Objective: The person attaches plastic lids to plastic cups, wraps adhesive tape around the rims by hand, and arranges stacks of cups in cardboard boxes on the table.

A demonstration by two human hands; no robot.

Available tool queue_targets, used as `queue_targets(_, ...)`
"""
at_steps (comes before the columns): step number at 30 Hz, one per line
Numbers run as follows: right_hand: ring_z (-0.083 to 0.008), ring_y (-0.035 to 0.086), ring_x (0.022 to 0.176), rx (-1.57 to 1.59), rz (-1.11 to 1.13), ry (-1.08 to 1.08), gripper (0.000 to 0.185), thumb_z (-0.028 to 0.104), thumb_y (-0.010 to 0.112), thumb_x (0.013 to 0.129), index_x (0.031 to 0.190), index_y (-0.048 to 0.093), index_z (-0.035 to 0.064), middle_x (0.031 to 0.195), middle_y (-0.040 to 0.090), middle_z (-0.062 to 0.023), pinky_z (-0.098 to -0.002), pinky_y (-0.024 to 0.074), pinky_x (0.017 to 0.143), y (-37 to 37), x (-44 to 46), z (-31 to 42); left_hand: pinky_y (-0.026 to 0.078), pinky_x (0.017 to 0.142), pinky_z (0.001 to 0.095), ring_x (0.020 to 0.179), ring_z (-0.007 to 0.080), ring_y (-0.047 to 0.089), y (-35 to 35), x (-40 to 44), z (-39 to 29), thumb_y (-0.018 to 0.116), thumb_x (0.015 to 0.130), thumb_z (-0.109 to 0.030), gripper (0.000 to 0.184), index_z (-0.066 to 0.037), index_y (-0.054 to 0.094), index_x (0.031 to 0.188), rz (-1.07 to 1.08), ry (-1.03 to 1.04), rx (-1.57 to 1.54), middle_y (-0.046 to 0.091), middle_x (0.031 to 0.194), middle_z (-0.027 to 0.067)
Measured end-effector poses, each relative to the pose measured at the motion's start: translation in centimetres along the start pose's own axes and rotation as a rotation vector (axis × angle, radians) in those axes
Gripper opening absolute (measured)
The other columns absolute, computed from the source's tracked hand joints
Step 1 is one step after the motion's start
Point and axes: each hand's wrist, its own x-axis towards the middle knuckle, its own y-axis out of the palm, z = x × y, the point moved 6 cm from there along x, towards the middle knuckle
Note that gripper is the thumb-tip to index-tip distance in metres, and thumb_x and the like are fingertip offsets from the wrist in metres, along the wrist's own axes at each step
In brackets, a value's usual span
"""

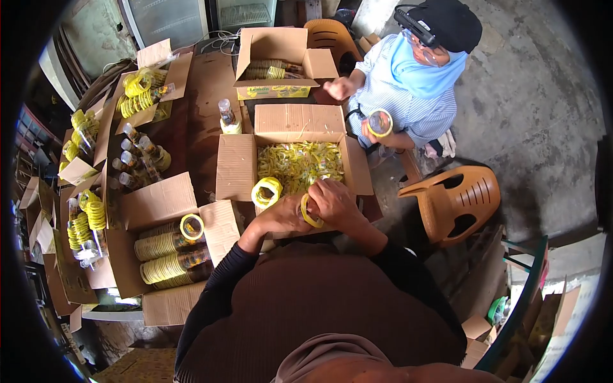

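Note:
In front of my body, both hands are on a clear plastic cup with a yellow rim. My left hand is closed round it from the left. My right hand has its fingers bent and pressed at the rim from the right; what lies under those fingertips is hidden. Just beyond is an open carton filled with thin yellow strips. A stack of yellow-rimmed cups stands at the carton's near left corner, close to my left hand.
At left, an open carton holds stacks of yellow-rimmed cups. Several cup stacks stand on the dark table. Another carton is at the back. Across the table's right side, a co-worker holds a cup. An orange chair stands at right.

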Motion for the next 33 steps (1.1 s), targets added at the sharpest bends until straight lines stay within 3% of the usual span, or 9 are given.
queue_targets(4,-0.0271,0.059,0.077,-0.030,0.041,-0.060,0.021,0.022,0.064,0.079,0.084,0.051,0.0060,0.079,0.054,-0.0088,-0.0403,0.0471,0.067,1.7,-0.2,-0.6,0.048,0.073,0.0366,0.079,0.0297,0.061,0.1,-0.2,-0.1,0.077,0.065,-0.022,0.046,-0.003,0.057,0.102,0.017,0.073,0.044,0.064,0.087,0.0163)
queue_targets(12,-0.0346,0.057,0.073,0.233,0.050,0.018,0.017,0.016,0.059,0.081,0.081,0.048,0.0031,0.076,0.053,-0.0131,-0.0444,0.0452,0.064,2.1,0.5,-2.0,0.050,0.061,0.0435,0.072,0.0410,0.062,-0.2,0.1,0.2,0.072,0.067,-0.019,0.039,-0.002,0.054,0.097,-0.271,0.245,0.288,0.063,0.078,0.0203)
queue_targets(16,-0.0397,0.057,0.071,0.363,-0.028,0.243,0.015,0.016,0.056,0.083,0.084,0.050,0.0020,0.076,0.056,-0.0176,-0.0462,0.0442,0.062,3.4,-0.3,-4.0,0.049,0.060,0.0447,0.071,0.0397,0.062,0.5,0.2,-0.1,0.074,0.067,-0.022,0.042,-0.002,0.054,0.099,-0.385,0.241,0.387,0.063,0.077,0.0209)
queue_targets(18,-0.0414,0.058,0.071,0.479,-0.155,0.493,0.015,0.017,0.054,0.085,0.086,0.053,0.0016,0.077,0.058,-0.0222,-0.0452,0.0449,0.063,3.5,-1.0,-6.6,0.050,0.061,0.0449,0.070,0.0389,0.063,1.1,0.3,1.9,0.075,0.067,-0.022,0.042,-0.002,0.054,0.098,-0.420,0.058,0.584,0.063,0.078,0.0213)
queue_targets(19,-0.0406,0.059,0.070,0.488,-0.221,0.568,0.017,0.017,0.053,0.087,0.087,0.053,0.0007,0.075,0.057,-0.0225,-0.0441,0.0444,0.062,4.9,-2.1,-9.9,0.052,0.065,0.0446,0.074,0.0386,0.063,1.0,0.0,0.3,0.082,0.064,-0.022,0.053,-0.001,0.055,0.105,-0.470,0.069,0.553,0.063,0.083,0.0190)
queue_targets(24,-0.0350,0.059,0.066,0.460,-0.476,0.645,0.021,0.018,0.054,0.091,0.085,0.054,-0.0018,0.069,0.054,-0.0214,-0.0402,0.0432,0.059,5.1,-6.1,-17.8,0.052,0.070,0.0435,0.084,0.0375,0.062,0.8,-1.0,-0.3,0.081,0.068,-0.021,0.052,-0.001,0.056,0.109,-0.572,0.159,0.508,0.060,0.091,0.0170)
queue_targets(28,-0.0256,0.059,0.065,0.524,-0.257,0.650,0.019,0.015,0.062,0.088,0.083,0.056,-0.0019,0.070,0.058,-0.0161,-0.0358,0.0441,0.059,7.0,-6.6,-17.0,0.046,0.089,0.0464,0.106,0.0436,0.053,0.2,-1.1,0.8,0.077,0.069,-0.019,0.068,0.006,0.043,0.123,-0.515,0.124,0.351,0.052,0.114,0.0263)
queue_targets(31,-0.0241,0.061,0.069,0.590,-0.230,0.739,0.018,0.015,0.066,0.086,0.084,0.058,-0.0012,0.075,0.062,-0.0134,-0.0353,0.0463,0.062,8.5,-6.3,-15.8,0.029,0.110,0.0484,0.125,0.0530,0.036,0.2,-0.8,3.1,0.077,0.073,-0.024,0.096,0.016,0.018,0.137,-0.507,0.081,0.296,0.040,0.130,0.0385)
queue_targets(33,-0.0256,0.063,0.071,0.622,-0.252,0.811,0.019,0.016,0.067,0.086,0.085,0.059,-0.0009,0.077,0.064,-0.0127,-0.0361,0.0476,0.064,9.8,-6.2,-15.7,0.035,0.104,0.0475,0.120,0.0506,0.042,0.2,-0.8,3.1,0.077,0.071,-0.020,0.088,0.016,0.026,0.134,-0.543,0.085,0.370,0.043,0.125,0.0371)
